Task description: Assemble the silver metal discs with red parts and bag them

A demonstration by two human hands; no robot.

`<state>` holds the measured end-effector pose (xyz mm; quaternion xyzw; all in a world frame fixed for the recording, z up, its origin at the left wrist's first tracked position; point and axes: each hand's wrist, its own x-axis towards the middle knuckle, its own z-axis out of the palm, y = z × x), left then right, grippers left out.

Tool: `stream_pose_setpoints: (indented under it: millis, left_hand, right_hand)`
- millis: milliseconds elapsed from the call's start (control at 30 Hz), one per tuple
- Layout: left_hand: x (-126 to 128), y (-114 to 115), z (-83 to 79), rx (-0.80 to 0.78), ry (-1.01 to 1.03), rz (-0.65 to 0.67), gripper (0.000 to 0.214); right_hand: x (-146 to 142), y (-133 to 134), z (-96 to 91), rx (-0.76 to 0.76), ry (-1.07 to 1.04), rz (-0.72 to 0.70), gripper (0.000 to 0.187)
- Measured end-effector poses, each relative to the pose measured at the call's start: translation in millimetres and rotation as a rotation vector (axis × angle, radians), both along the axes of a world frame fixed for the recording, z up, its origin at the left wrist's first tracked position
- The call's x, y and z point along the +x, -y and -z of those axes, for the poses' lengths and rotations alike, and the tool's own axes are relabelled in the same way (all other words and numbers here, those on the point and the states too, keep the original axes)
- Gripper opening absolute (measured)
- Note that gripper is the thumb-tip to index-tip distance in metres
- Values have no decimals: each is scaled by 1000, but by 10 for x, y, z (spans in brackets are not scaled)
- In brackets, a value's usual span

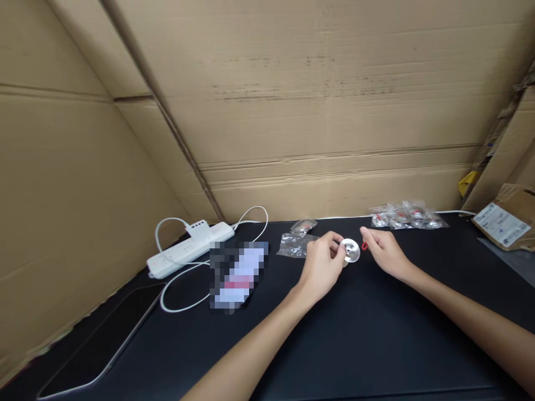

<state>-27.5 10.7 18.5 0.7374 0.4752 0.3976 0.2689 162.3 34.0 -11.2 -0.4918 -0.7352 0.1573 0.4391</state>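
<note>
My left hand (pixel 322 262) pinches a shiny, dished silver metal disc (pixel 351 250), like a finger cymbal, by its left edge. The disc is tilted and has a small dark spot at its centre. Below it a paler rounded edge shows; I cannot tell whether this is a second disc. Just to the right, my right hand (pixel 385 250) is closed on a small red cord loop (pixel 364 245), apart from the disc. Behind my left hand lies a crumpled clear plastic bag (pixel 291 245). Another small bag (pixel 304 226) with something red and shiny sits beyond it.
Several bagged silver discs (pixel 407 216) with red parts lie at the back right. A labelled brown package (pixel 504 220) stands far right. On the left are a white power strip (pixel 190 250) with cables, a blurred-out object (pixel 240 278) and a dark tablet-like slab (pixel 104 340). Cardboard walls (pixel 317 111) surround the black table.
</note>
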Motion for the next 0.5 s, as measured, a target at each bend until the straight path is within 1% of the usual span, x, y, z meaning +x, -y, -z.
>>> stream_pose_setpoints:
  millis: [100,233,367,500]
  left_hand:
    - [56,56,39,17,-92,65,13]
    - [103,103,120,136,-271,43,9]
    - [111,116,181,247,-412,-24,12]
    - [117,114,233,278,-488,-16,13]
  right_hand:
    - [155,-146,60,-1,-10,93,56]
    - [280,-234,102,28,3,141,57]
    - [229,-183,93,34,43,101,56]
    - [143,-111,87,15,111,36,55]
